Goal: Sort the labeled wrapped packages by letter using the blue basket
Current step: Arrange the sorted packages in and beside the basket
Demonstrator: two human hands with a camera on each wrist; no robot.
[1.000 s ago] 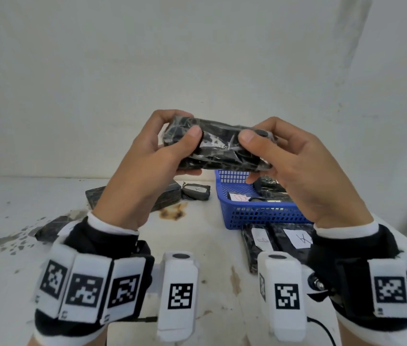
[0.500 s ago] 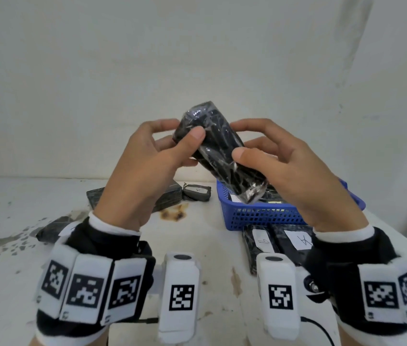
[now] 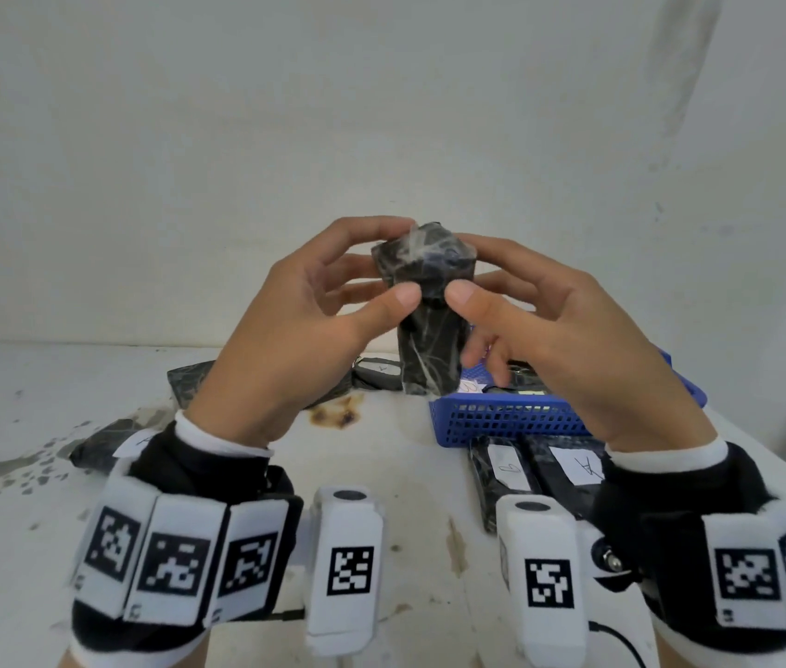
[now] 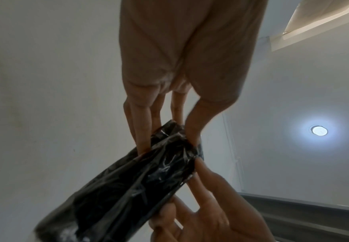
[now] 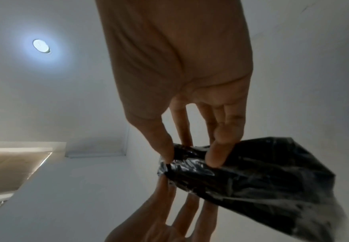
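Note:
A black plastic-wrapped package [image 3: 427, 311] stands nearly upright in the air above the table, held between both hands. My left hand [image 3: 333, 301] pinches its upper part with thumb and fingers; my right hand [image 3: 501, 306] pinches the same part from the other side. No label shows on the side facing me. The wrist views show the same package [image 4: 132, 183] [image 5: 252, 176] pinched at one end by fingertips. The blue basket [image 3: 516, 417] sits on the table behind and right of the package, with wrapped packages and a white label inside.
Two labeled black packages [image 3: 540, 470] lie in front of the basket. More black packages [image 3: 188, 383] lie at the left and back of the white table [image 3: 405, 499]; one small package [image 3: 376, 373] lies behind. A brown stain marks the table's middle. A wall stands close behind.
The package has turned from lying flat across both hands to standing nearly upright. Both hands shifted their hold to its upper end.

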